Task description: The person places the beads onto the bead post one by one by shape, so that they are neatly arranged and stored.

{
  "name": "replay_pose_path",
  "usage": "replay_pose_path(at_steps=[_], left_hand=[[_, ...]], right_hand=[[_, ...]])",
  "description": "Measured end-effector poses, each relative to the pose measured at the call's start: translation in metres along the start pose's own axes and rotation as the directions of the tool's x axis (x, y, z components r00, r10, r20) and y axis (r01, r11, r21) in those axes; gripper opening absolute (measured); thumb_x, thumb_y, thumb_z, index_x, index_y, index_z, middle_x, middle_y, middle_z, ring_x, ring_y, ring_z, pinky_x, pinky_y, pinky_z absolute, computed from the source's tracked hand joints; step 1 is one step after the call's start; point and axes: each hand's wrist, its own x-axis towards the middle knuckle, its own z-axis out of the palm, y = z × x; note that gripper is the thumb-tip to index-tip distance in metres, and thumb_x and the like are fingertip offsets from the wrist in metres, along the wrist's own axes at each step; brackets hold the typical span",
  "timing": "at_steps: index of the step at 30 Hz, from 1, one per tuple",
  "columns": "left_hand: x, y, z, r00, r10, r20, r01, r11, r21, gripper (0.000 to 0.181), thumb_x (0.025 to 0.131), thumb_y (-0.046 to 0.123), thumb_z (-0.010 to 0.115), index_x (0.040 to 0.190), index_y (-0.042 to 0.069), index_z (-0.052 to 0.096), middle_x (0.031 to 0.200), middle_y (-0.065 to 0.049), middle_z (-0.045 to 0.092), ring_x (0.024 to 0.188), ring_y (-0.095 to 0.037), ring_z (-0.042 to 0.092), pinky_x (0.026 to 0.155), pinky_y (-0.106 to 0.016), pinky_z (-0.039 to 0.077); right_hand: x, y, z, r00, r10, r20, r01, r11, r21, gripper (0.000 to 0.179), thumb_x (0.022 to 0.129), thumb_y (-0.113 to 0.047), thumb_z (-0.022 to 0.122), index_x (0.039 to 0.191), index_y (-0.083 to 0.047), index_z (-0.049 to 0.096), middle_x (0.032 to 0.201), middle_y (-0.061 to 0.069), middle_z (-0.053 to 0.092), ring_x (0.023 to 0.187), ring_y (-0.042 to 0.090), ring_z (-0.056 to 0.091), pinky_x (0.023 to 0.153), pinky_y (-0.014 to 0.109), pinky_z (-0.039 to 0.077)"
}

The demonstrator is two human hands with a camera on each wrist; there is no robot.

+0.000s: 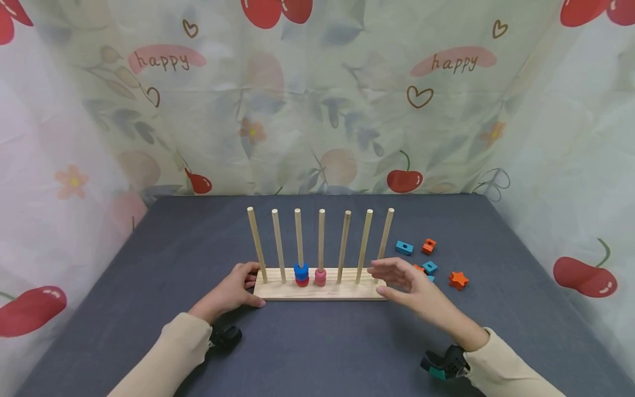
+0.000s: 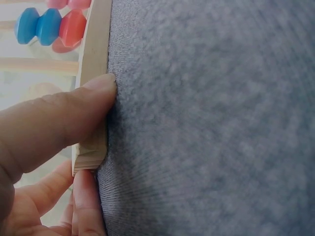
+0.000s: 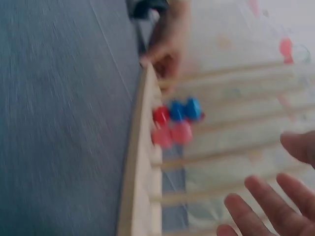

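Note:
A wooden peg rack (image 1: 288,292) with several upright pegs stands on the dark table. My left hand (image 1: 230,292) holds its left end; in the left wrist view the thumb (image 2: 93,98) lies on the front edge and fingers touch the end. Blue beads (image 1: 301,272) sit over a red bead (image 1: 302,282) on the third peg from the left. Pink beads (image 1: 320,277) are on the fourth. My right hand (image 1: 412,284) hovers by the rack's right end, fingers spread apart and holding nothing; the right wrist view is blurred.
Right of the rack lie loose pieces: a blue block (image 1: 404,247), an orange block (image 1: 429,246), another blue piece (image 1: 430,268) and an orange star (image 1: 458,280). More pieces are partly hidden behind my right hand. A patterned curtain (image 1: 317,110) hangs behind the table.

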Motion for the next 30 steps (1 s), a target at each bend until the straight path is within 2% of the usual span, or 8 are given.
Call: replay_pose_path(at_steps=[2,5,9,12,15,19,22,30], left_hand=[[0.0,0.001,0.0,1.0,0.002,-0.002,-0.002,1.0,-0.002,0.083,0.067,-0.001,0.085,0.137,-0.006,0.042,0.13,-0.023,0.035,0.121,-0.036,0.047,0.105,-0.048,0.041],[0.0,0.0,0.0,1.0,-0.001,-0.006,0.001,1.0,0.006,0.083,0.067,-0.001,0.085,0.137,-0.006,0.042,0.13,-0.023,0.035,0.121,-0.035,0.047,0.105,-0.048,0.041],[0.0,-0.001,0.0,1.0,-0.008,-0.014,0.008,1.0,0.013,0.083,0.066,-0.001,0.085,0.137,-0.005,0.042,0.13,-0.023,0.036,0.121,-0.034,0.047,0.105,-0.048,0.041],[0.0,-0.002,0.0,1.0,-0.009,-0.014,0.009,1.0,0.01,0.083,0.066,-0.001,0.086,0.137,-0.004,0.042,0.13,-0.022,0.036,0.121,-0.035,0.048,0.105,-0.048,0.041],[0.001,-0.004,0.0,1.0,-0.008,-0.014,0.008,1.0,0.01,0.083,0.066,0.0,0.086,0.137,-0.004,0.043,0.13,-0.022,0.037,0.121,-0.034,0.048,0.104,-0.048,0.042],[0.001,-0.004,0.0,1.0,-0.013,-0.011,0.014,1.0,0.014,0.084,0.066,0.0,0.086,0.137,-0.004,0.042,0.13,-0.022,0.036,0.121,-0.034,0.048,0.105,-0.048,0.041],[0.002,-0.005,0.0,1.0,-0.015,-0.01,0.015,1.0,0.014,0.084,0.066,0.0,0.086,0.137,-0.005,0.042,0.131,-0.022,0.035,0.121,-0.034,0.047,0.105,-0.048,0.041],[0.002,-0.004,0.0,1.0,-0.001,-0.011,0.001,1.0,0.008,0.084,0.066,-0.002,0.085,0.137,-0.006,0.041,0.131,-0.023,0.035,0.122,-0.035,0.047,0.106,-0.049,0.04]], right_hand=[[-0.004,0.003,-0.011,1.0,-0.007,-0.017,0.007,1.0,-0.014,0.042,0.093,-0.019,0.065,0.132,-0.01,0.051,0.133,0.014,0.057,0.122,0.028,0.056,0.096,0.03,0.05],[-0.007,0.009,-0.025,0.998,-0.011,-0.063,0.01,0.999,-0.031,0.04,0.093,-0.019,0.065,0.13,-0.008,0.053,0.132,0.015,0.057,0.117,0.015,0.059,0.092,0.022,0.05],[-0.01,0.019,-0.041,0.99,-0.018,-0.139,0.008,0.998,-0.07,0.039,0.094,-0.019,0.064,0.129,-0.005,0.053,0.13,0.019,0.057,0.107,-0.001,0.06,0.087,0.02,0.052],[-0.012,0.027,-0.05,0.983,-0.004,-0.186,-0.021,0.991,-0.133,0.04,0.095,-0.02,0.062,0.131,-0.005,0.052,0.129,0.02,0.057,0.107,0.005,0.062,0.084,0.017,0.051],[-0.014,0.035,-0.056,0.975,0.033,-0.218,-0.079,0.975,-0.206,0.042,0.095,-0.024,0.062,0.132,-0.008,0.052,0.131,0.015,0.056,0.113,0.02,0.061,0.087,0.014,0.048],[-0.017,0.043,-0.06,0.967,0.08,-0.243,-0.146,0.953,-0.266,0.045,0.094,-0.027,0.063,0.133,-0.009,0.05,0.133,0.014,0.055,0.121,0.035,0.054,0.1,0.036,0.048],[-0.019,0.047,-0.062,0.958,0.124,-0.257,-0.197,0.938,-0.284,0.049,0.094,-0.03,0.064,0.135,-0.008,0.048,0.136,0.017,0.053,0.124,0.04,0.051,0.1,0.058,0.042],[-0.022,0.052,-0.067,0.941,0.217,-0.26,-0.291,0.912,-0.289,0.057,0.094,-0.038,0.062,0.139,-0.006,0.045,0.142,0.021,0.047,0.129,0.042,0.045,0.102,0.061,0.038]])
